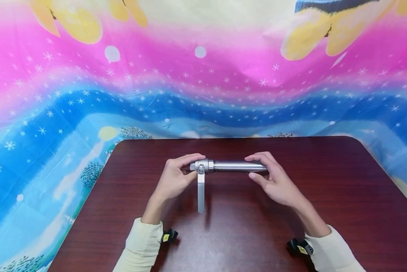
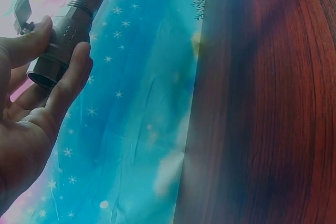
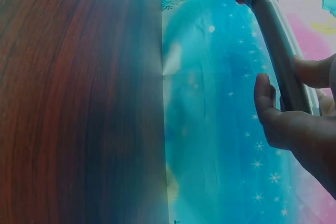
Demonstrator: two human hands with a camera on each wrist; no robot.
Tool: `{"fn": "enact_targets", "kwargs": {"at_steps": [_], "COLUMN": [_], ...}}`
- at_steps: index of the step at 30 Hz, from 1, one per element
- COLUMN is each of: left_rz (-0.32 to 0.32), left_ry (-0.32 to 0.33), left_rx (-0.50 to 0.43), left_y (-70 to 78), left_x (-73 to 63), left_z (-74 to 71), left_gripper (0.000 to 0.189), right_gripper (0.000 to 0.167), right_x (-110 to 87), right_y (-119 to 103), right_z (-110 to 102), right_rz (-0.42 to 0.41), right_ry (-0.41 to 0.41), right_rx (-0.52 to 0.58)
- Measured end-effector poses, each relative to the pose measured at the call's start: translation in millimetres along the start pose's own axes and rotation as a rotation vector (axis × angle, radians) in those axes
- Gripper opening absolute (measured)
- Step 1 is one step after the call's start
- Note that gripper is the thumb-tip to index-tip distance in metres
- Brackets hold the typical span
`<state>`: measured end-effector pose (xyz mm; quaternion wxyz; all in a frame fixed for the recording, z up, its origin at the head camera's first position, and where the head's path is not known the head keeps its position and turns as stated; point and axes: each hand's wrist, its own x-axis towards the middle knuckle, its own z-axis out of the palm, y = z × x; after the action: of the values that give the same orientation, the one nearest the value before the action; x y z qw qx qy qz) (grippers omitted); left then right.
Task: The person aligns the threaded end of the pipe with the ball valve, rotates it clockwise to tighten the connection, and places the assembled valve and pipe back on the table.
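A silver ball valve (image 1: pixel 207 165) is joined to the left end of a shiny metal pipe (image 1: pixel 235 166), held level above the table in the head view. My left hand (image 1: pixel 174 179) grips the valve body between thumb and fingers. From the valve the flat lever handle (image 1: pixel 201 194) points toward me. At the pipe's right end, my right hand (image 1: pixel 279 185) holds it with thumb and fingers around it. The left wrist view shows the valve's hollow end (image 2: pixel 44 74) between my fingers. Threads show where pipe (image 3: pixel 278 45) and valve meet in the right wrist view.
A dark red wooden table (image 1: pixel 244 226) lies below, its far edge against a colourful snowflake-patterned cloth (image 1: pixel 190 90). Black wrist cameras (image 1: pixel 169 235) sit at both light sleeves.
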<state>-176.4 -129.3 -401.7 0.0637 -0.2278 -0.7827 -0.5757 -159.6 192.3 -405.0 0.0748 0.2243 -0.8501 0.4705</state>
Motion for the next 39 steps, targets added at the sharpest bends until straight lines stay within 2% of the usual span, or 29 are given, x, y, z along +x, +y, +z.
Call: {"fn": "enact_targets", "kwargs": {"at_steps": [10, 22, 31, 39], "left_rz": [-0.010, 0.023, 0.007, 0.001], "left_ry": [-0.001, 0.002, 0.001, -0.001], "left_rx": [-0.005, 0.001, 0.013, -0.006], "left_y": [1.0, 3.0, 3.7, 3.6], "left_x": [-0.7, 0.0, -0.1, -0.3], "left_z": [-0.1, -0.9, -1.3, -0.1], "left_gripper": [0.050, 0.050, 0.049, 0.049], "right_gripper": [0.042, 0.035, 0.045, 0.045], "right_x": [0.1, 1.1, -0.8, -0.6], "right_y": [-2.2, -2.3, -3.2, -2.8], "right_z": [-1.4, -2.3, -0.8, -0.1], "right_rz": [-0.024, -0.008, -0.037, -0.022], "right_ry": [0.034, 0.002, 0.006, 0.023], "right_rx": [-0.045, 0.001, -0.030, -0.042]}}
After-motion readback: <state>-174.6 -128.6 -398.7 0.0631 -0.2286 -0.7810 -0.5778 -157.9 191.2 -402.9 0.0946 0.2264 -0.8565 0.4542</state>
